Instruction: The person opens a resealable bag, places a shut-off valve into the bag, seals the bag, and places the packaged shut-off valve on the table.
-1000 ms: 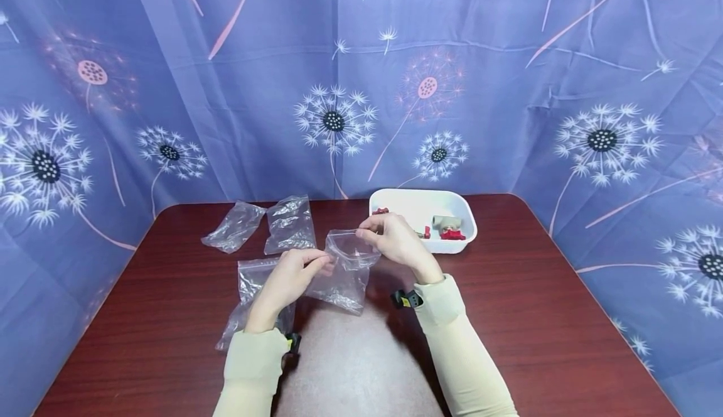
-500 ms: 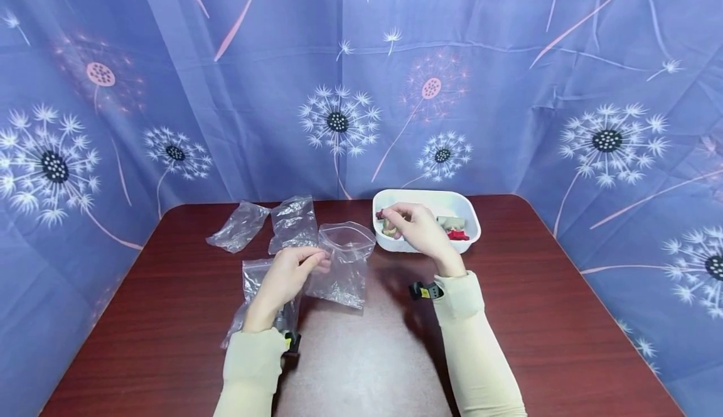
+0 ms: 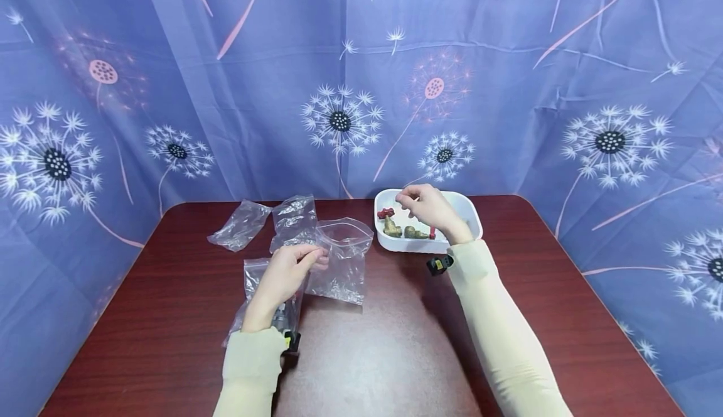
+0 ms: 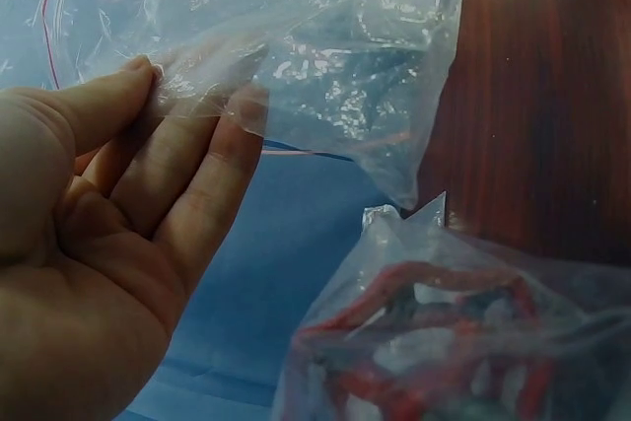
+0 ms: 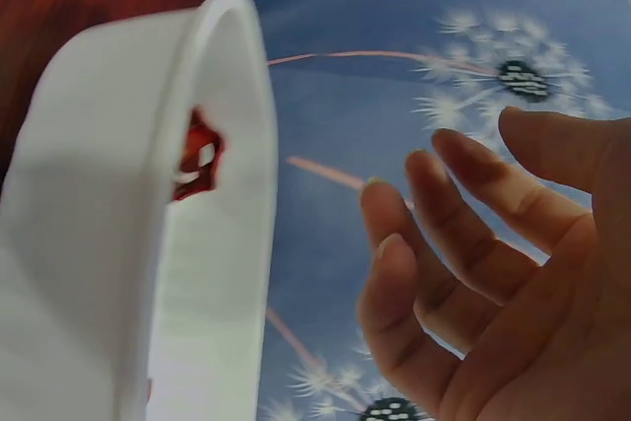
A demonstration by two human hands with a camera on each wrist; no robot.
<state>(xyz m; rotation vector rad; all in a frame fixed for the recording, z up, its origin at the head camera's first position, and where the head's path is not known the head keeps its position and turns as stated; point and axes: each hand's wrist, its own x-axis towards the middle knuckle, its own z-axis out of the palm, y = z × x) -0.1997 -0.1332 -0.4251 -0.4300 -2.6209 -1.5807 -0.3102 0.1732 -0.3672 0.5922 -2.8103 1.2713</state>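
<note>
In the head view my left hand (image 3: pixel 285 279) pinches the edge of a clear zip bag (image 3: pixel 341 272) between thumb and fingers. The bag's mouth gapes at the top, and no contents show in it. My right hand (image 3: pixel 432 208) hovers over a white plastic tub (image 3: pixel 426 247), fingers bent and apart. Nothing lies between them in the right wrist view. Inside the tub are a red part (image 3: pixel 386 213), a brass-coloured fitting (image 3: pixel 392 227) and another brass-coloured fitting (image 3: pixel 415 233) beside a red handle (image 3: pixel 432 232). My right hand and forearm hide the tub's right part.
Left of my hand lies a filled clear bag (image 3: pixel 254 272); red pieces (image 4: pixel 434 322) show through plastic in the left wrist view. Two more clear bags (image 3: pixel 240 225) lie farther back. A patterned curtain (image 3: pixel 361 90) stands behind the brown table (image 3: pixel 169 316).
My right hand has let go of the zip bag's rim and moved right, over the tub. My left hand keeps its pinch on the bag and has barely moved.
</note>
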